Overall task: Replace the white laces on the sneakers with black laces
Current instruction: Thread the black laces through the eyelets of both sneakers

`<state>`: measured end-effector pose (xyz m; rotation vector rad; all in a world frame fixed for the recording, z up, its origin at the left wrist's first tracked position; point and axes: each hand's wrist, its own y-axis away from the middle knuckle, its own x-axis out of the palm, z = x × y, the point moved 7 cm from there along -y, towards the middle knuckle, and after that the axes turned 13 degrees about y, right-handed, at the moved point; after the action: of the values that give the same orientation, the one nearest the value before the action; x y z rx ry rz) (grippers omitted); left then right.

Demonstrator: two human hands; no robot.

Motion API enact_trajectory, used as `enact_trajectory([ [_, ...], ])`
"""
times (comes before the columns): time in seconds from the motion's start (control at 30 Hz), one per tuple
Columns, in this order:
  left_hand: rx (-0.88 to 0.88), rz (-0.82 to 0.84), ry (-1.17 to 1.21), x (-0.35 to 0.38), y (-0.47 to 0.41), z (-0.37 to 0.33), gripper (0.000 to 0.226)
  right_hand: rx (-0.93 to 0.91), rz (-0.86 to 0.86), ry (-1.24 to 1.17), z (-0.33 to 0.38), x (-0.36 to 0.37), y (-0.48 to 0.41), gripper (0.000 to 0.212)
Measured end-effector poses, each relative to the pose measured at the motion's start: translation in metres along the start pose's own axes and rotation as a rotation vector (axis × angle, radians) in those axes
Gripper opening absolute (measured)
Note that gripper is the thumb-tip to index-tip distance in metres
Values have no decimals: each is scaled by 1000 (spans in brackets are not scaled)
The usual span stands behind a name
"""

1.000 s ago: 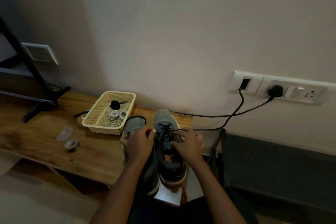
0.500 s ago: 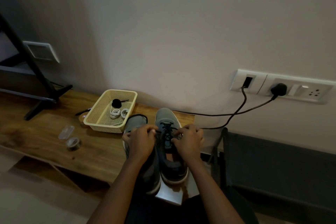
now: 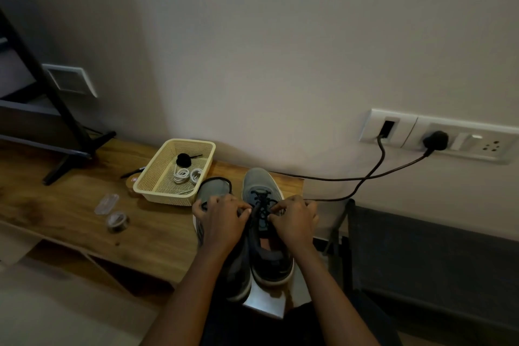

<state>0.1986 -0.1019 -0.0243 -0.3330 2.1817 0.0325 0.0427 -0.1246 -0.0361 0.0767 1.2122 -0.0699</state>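
A pale wall [image 3: 280, 36] backs a wooden table [image 3: 70, 205], and a socket panel [image 3: 463, 146] on the wall feeds two dark cables [image 3: 337, 177] that trail down toward the table's right end. At that right end two grey sneakers stand side by side, toes to the wall and heels over the near edge. The right sneaker [image 3: 266, 255] carries a black lace [image 3: 259, 199] threaded through its front eyelets. The left hand [image 3: 222, 222] has its fingers curled and pinches this lace at the left eyelet row, lying across the left sneaker [image 3: 212, 187] as it does so. The right hand [image 3: 295, 222] is curled the same way, its fingertips pinching the lace at the right row. A loose black lace [image 3: 219, 178] loops round the left sneaker's toe. Just beside that toe, toward the back edge, sits a cream basket [image 3: 165, 196] holding the coiled white laces [image 3: 186, 175] and a black bundle [image 3: 184, 160] (too dim to identify). Further left, near the front edge, lies a tape roll [image 3: 116, 220].
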Motion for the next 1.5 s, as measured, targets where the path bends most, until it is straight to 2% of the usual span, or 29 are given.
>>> enact_trajectory([
  [0.13,-10,43,-24,5,-2,3,19,6,-7,7,-1,-1,0,20],
  [0.23,-26,-3,-21,6,-1,2,18,28,-43,34,-3,-5,1,21],
  [0.33,-105,-125,102,-1,0,4,17,24,-57,49,-3,-7,1,20],
  [0.47,-191,-403,270,-20,6,10,15,9,-50,32,-2,-7,3,18],
  [0.53,-215,-491,354,-25,9,12,14,12,-46,26,-4,-6,2,18],
  [0.83,-102,-235,212,-12,-3,20,11,24,-7,-74,-4,-1,-1,14],
  [1.03,-15,-79,108,3,-3,1,22,31,-24,-10,-2,4,-3,20],
  [1.33,-101,-40,99,11,-7,5,18,44,-51,6,-3,4,-3,19],
  [1.43,-137,-108,160,4,-6,5,16,30,-72,28,-3,-3,0,17],
  [1.5,-180,-228,254,-7,-3,8,12,19,-77,44,-2,-6,2,18],
])
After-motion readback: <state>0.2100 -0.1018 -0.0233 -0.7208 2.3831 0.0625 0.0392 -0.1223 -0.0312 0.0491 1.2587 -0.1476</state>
